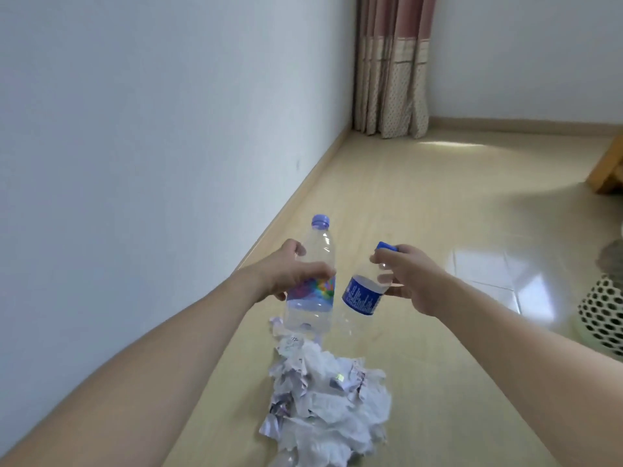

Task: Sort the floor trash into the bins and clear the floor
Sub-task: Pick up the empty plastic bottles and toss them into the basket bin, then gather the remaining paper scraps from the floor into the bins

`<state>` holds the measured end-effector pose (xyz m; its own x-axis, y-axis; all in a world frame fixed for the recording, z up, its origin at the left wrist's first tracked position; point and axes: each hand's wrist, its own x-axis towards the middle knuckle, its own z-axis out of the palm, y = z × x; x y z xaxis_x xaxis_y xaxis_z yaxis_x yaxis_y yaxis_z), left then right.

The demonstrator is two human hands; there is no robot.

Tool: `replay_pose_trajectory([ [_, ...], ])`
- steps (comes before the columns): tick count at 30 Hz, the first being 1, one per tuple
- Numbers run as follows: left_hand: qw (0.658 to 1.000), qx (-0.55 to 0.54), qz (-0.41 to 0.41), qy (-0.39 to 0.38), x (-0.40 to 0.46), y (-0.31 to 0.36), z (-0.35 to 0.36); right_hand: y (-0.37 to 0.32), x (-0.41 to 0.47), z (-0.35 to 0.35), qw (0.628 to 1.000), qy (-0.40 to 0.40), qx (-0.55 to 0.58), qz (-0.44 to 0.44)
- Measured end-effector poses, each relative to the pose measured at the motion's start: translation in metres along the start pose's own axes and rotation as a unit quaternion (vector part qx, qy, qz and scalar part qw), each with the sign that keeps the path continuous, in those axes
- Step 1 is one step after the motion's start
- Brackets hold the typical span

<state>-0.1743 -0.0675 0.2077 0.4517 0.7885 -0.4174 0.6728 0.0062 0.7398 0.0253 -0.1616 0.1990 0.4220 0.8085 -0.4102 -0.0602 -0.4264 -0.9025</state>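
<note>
Clear plastic bottle, rainbow label [312, 274]: left hand [286, 276] grasps midsection. Smaller blue-labelled bottle [365, 291] beside it: right hand [409, 279] grasps shoulder. Carry both upright toward white perforated bin [603, 315], right of bottles; crumpled paper heap [323, 406] below them waits.

The pale wood-look floor [421, 203] is carrying a heap of crumpled white paper [323, 399], with a white perforated basket [603, 315] standing well to the right of that heap.
</note>
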Motion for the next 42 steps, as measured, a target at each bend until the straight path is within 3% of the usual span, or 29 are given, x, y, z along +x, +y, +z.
replay_pose_trajectory([
  [6,0.990,-0.077,0.113,0.035,0.003,0.153,0.117,-0.018,-0.047,-0.203,0.982,0.142,0.093,-0.085],
  [9,0.982,-0.097,0.161,0.014,-0.004,0.231,0.192,-0.020,-0.070,-0.308,0.962,0.245,0.048,-0.114],
  [13,0.977,-0.084,0.195,-0.028,-0.001,0.304,0.265,-0.009,-0.090,-0.401,0.943,0.306,0.008,-0.132],
  [16,0.974,-0.070,0.217,-0.006,0.009,0.352,0.322,0.015,-0.102,-0.458,0.927,0.351,0.022,-0.128],
  [21,0.954,-0.071,0.283,0.073,0.027,0.406,0.394,0.031,-0.088,-0.506,0.907,0.393,0.006,-0.150],
  [26,0.959,-0.035,0.272,0.074,0.055,0.425,0.442,0.041,-0.060,-0.528,0.903,0.403,-0.053,-0.139],
  [32,0.966,0.117,0.230,0.025,0.085,0.409,0.474,0.070,-0.029,-0.529,0.927,0.356,-0.088,-0.074],
  [36,0.918,0.331,0.206,0.079,0.090,0.403,0.486,0.082,-0.024,-0.529,0.937,0.329,-0.110,-0.042],
  [42,0.920,0.330,0.203,0.050,0.082,0.406,0.476,0.070,-0.032,-0.527,0.930,0.346,-0.109,-0.060],
])
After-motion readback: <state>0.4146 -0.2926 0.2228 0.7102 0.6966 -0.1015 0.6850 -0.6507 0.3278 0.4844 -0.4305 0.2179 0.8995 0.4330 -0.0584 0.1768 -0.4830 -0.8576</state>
